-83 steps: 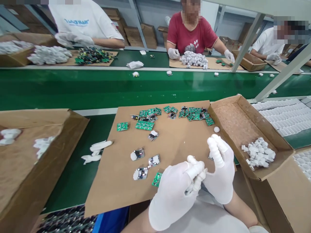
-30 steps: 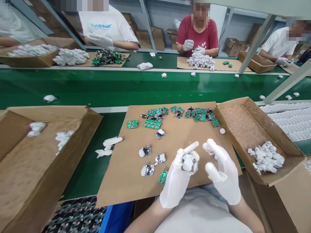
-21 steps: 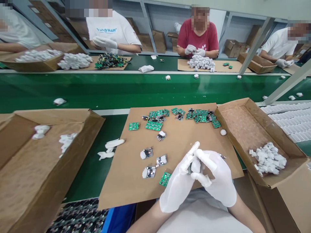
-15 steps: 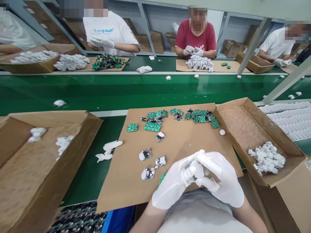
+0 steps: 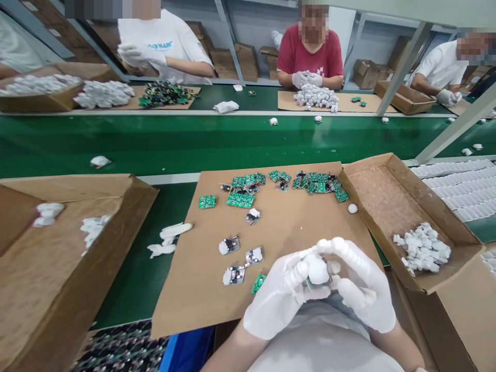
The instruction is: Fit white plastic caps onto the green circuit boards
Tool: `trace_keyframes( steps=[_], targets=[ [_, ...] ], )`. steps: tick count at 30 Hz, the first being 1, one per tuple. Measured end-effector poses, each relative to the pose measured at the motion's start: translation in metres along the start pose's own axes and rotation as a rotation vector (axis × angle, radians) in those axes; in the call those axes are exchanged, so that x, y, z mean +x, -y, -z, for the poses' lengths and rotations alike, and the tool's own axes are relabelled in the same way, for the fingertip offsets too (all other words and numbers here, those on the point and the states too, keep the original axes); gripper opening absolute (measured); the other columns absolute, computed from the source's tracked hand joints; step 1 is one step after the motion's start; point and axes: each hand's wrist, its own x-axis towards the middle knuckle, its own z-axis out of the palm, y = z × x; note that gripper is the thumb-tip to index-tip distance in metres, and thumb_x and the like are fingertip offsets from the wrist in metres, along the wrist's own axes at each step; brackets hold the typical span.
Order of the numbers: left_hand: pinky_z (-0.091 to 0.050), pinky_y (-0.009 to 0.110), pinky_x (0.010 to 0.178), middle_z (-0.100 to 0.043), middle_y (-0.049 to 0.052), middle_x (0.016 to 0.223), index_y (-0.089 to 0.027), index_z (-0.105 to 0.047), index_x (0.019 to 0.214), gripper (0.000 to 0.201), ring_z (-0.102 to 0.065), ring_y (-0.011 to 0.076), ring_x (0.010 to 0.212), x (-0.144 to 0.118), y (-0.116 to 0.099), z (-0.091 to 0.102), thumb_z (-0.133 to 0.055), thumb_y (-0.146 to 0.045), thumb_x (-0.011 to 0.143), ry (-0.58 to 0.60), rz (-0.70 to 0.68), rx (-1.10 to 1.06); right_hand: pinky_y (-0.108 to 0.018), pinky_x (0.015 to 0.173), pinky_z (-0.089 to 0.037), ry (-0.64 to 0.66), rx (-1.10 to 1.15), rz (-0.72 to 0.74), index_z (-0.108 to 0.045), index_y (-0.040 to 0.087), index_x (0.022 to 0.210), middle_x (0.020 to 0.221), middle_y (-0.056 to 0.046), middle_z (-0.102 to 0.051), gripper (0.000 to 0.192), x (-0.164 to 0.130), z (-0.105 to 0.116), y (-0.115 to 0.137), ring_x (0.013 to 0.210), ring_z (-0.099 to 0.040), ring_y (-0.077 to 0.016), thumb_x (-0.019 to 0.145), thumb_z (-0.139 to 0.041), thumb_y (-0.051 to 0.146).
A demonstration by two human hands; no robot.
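Both my hands wear white gloves and meet low in the middle, over the near edge of a cardboard sheet (image 5: pixel 279 227). My left hand (image 5: pixel 277 297) and my right hand (image 5: pixel 362 289) together grip a small white plastic part (image 5: pixel 318 269) with a green circuit board under it. Fingers of both hands curl around it. On the sheet lie several green circuit boards (image 5: pixel 240 199) at the far side and a few half-built pieces (image 5: pixel 229 245) nearer me.
An open box (image 5: pixel 387 206) on the right holds white plastic parts (image 5: pixel 422 248). A large cardboard box (image 5: pixel 70 248) stands at the left. The green conveyor belt (image 5: pixel 194 142) carries small white parts. Three other people work across the belt.
My hands were apart with the white part in the left hand one second ago; they have come together, pulled nearer to me, and now both grip the part.
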Motion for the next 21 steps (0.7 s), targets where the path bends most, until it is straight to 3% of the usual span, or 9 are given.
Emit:
trace_keyframes(
  steps=[3, 6, 8, 10, 13, 16, 21],
  targets=[
    [-0.056, 0.029, 0.071, -0.06, 0.005, 0.087, -0.015, -0.071, 0.085, 0.036, -0.058, 0.017, 0.079, 0.0, 0.004, 0.002, -0.078, -0.049, 0.077, -0.021, -0.005, -0.041, -0.038, 0.08, -0.059, -0.085, -0.055, -0.04, -0.06, 0.035, 0.13, 0.096, -0.003, -0.072, 0.034, 0.003, -0.007, 0.001, 0.091, -0.069, -0.0216, 0.099, -0.055, 0.023],
    [-0.054, 0.028, 0.067, -0.058, 0.004, 0.082, -0.014, -0.073, 0.092, 0.035, -0.055, 0.0162, 0.075, 0.002, 0.007, 0.006, -0.08, -0.044, 0.076, -0.008, -0.071, 0.02, -0.034, 0.071, -0.059, -0.065, -0.026, 0.027, -0.065, 0.033, 0.118, 0.087, 0.0, -0.071, 0.03, 0.01, -0.012, 0.004, 0.074, -0.069, -0.0175, 0.098, -0.053, 0.015],
    [-0.053, 0.027, 0.066, -0.057, 0.003, 0.077, -0.014, -0.074, 0.096, 0.037, -0.053, 0.015, 0.071, 0.001, 0.008, 0.008, -0.08, -0.044, 0.076, 0.019, -0.118, 0.051, -0.033, 0.069, -0.059, -0.052, -0.024, 0.066, -0.061, 0.034, 0.123, 0.088, 0.0, -0.071, 0.033, 0.011, -0.012, 0.006, 0.074, -0.068, -0.017, 0.099, -0.05, 0.014],
    [-0.052, 0.027, 0.065, -0.055, 0.001, 0.074, -0.015, -0.073, 0.107, 0.047, -0.051, 0.0135, 0.068, -0.001, 0.01, 0.009, -0.08, -0.049, 0.075, 0.021, -0.136, 0.035, -0.036, 0.08, -0.06, -0.024, -0.071, 0.051, -0.054, 0.034, 0.135, 0.105, -0.005, -0.072, 0.035, 0.006, -0.009, 0.008, 0.094, -0.07, -0.0211, 0.102, -0.048, 0.025],
    [-0.053, 0.029, 0.067, -0.062, 0.003, 0.081, -0.021, -0.067, 0.127, 0.068, -0.055, 0.0147, 0.068, -0.004, 0.012, 0.009, -0.082, -0.055, 0.07, -0.03, -0.163, 0.034, -0.045, 0.099, -0.055, -0.026, -0.158, -0.006, -0.041, 0.028, 0.149, 0.135, -0.013, -0.06, 0.05, -0.008, -0.006, 0.009, 0.125, -0.059, -0.0275, 0.102, -0.044, 0.045],
    [-0.054, 0.033, 0.073, -0.069, 0.008, 0.09, -0.022, -0.069, 0.128, 0.07, -0.06, 0.0187, 0.074, -0.006, 0.015, 0.015, -0.082, -0.057, 0.069, -0.085, -0.214, 0.18, -0.049, 0.1, -0.052, -0.068, -0.233, 0.088, -0.041, 0.028, 0.15, 0.133, -0.013, -0.06, 0.05, -0.016, -0.01, 0.007, 0.119, -0.06, -0.0268, 0.102, -0.045, 0.043],
    [-0.058, 0.037, 0.068, -0.07, 0.009, 0.08, -0.019, -0.067, 0.132, 0.08, -0.063, 0.0221, 0.069, -0.006, 0.025, 0.026, -0.077, -0.066, 0.068, -0.126, -0.226, 0.259, -0.047, 0.101, -0.051, -0.062, -0.288, 0.143, -0.044, 0.023, 0.148, 0.131, -0.015, -0.062, 0.047, -0.015, -0.012, 0.007, 0.121, -0.059, -0.0263, 0.102, -0.045, 0.035]
  ],
)
